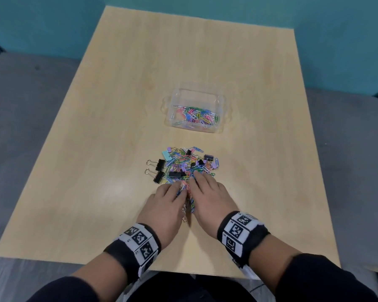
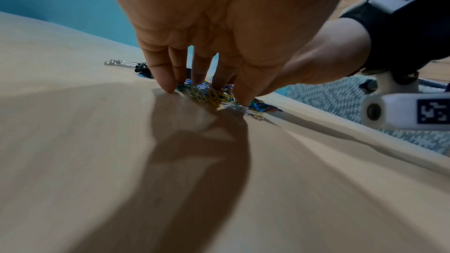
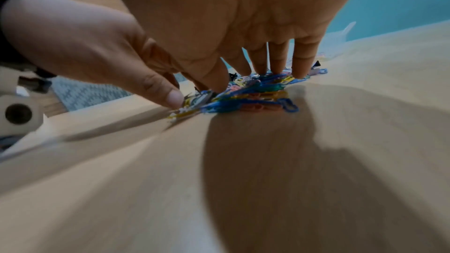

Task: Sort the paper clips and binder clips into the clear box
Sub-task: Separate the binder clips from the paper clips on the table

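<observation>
Both hands, left hand [image 1: 166, 205] and right hand [image 1: 210, 197], pressed straight-fingered, grip released, on paper clips [image 1: 184, 164]; clear box [image 1: 222, 114] beyond on desk [image 1: 96, 149].

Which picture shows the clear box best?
The head view. There the whole clear box stands on the table beyond the clip pile, with colourful paper clips inside. The left wrist view doesn't show it; the right wrist view has only a blurry clear shape at the far edge.
</observation>
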### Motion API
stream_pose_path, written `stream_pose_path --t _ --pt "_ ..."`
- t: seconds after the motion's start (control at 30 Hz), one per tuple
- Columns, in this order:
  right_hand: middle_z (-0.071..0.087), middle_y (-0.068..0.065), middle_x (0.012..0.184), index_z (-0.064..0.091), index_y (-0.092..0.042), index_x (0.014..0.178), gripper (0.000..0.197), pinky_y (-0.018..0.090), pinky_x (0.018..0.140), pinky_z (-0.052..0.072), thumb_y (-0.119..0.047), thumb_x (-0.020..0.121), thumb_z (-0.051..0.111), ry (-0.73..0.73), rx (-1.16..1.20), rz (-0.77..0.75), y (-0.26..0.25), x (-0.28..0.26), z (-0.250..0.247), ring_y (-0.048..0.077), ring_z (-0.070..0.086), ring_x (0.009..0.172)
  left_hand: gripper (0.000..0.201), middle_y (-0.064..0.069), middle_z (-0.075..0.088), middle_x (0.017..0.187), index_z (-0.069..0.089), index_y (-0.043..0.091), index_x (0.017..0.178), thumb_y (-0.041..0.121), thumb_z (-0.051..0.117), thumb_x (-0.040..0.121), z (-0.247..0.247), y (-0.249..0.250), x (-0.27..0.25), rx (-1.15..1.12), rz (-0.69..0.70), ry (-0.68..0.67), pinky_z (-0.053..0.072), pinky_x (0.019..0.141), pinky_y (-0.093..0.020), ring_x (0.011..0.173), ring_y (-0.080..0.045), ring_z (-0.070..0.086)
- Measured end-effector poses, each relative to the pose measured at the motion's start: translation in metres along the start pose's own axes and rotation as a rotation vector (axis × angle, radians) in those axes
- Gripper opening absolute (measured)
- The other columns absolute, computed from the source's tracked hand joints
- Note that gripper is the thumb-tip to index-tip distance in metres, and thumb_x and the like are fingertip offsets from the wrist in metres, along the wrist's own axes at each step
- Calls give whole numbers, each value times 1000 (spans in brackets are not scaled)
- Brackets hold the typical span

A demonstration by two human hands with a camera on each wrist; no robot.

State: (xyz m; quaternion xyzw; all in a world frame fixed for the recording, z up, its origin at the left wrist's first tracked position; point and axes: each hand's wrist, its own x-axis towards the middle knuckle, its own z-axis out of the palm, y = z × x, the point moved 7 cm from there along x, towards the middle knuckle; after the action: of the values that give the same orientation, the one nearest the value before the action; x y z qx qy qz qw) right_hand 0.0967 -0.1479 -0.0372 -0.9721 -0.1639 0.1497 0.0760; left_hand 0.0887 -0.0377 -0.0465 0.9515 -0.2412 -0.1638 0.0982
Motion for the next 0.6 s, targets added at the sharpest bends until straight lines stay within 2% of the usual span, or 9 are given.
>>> stream_pose_path --t 0.07,0.13,0.2,0.27,0.33,0.4,0.5,0.53,0.6 --pt "45 17 140 43 -4 135 61 45 93 47 -20 77 54 -30 -18 -13 -1 -5 3 37 40 129 47 -10 55 125 54 12 122 31 56 79 -3 -1 -1 -11 4 7 53 76 -45 108 -33 47" --pt "49 15 135 46 -5 132 55 45 91 47 -21 80 45 -25 -5 -53 -4 -16 1 36 42 126 46 -9 56 121 55 12 121 33 41 82 -4 -2 -4 -29 16 11 52 78 -45 107 -32 47" --pt "50 13 132 47 -5 132 52 45 95 46 -22 82 44 6 15 -77 -6 -19 -1 35 43 125 52 -10 51 130 50 11 129 33 33 84 -1 -1 -2 -22 35 -10 49 86 -45 116 -32 44" --pt "48 17 136 45 -2 134 54 45 104 40 -23 84 39 30 19 -54 -3 -10 0 36 41 130 56 -10 39 143 37 11 139 32 27 88 6 3 5 11 72 -40 40 100 -45 129 -32 35" --pt "45 20 140 43 1 136 59 46 106 38 -24 84 31 24 20 -27 1 -1 5 37 38 133 59 -10 32 149 29 10 144 31 23 89 13 6 13 41 97 -69 32 107 -44 136 -32 27" --pt "40 22 144 38 2 139 60 47 107 36 -24 85 32 -12 10 -33 1 -2 13 38 33 136 59 -12 36 146 34 9 141 31 24 88 13 6 16 55 94 -85 34 105 -45 134 -34 30" --pt "41 21 142 38 1 138 57 45 109 34 -24 87 35 -43 7 -84 -3 -15 19 38 35 134 52 -11 51 132 47 12 130 33 32 85 3 5 8 28 98 -46 46 96 -44 122 -32 44" --pt "42 20 141 38 1 138 57 45 109 34 -24 87 32 -43 13 -95 -4 -17 18 38 36 133 50 -10 52 131 47 12 128 33 33 85 0 5 5 16 106 -33 47 94 -43 121 -32 45" --pt "43 20 140 38 1 138 59 45 108 35 -24 86 27 -10 34 -81 -3 -11 10 37 37 132 54 -9 44 139 41 12 134 32 29 86 2 6 6 12 111 -50 42 100 -43 127 -31 39"
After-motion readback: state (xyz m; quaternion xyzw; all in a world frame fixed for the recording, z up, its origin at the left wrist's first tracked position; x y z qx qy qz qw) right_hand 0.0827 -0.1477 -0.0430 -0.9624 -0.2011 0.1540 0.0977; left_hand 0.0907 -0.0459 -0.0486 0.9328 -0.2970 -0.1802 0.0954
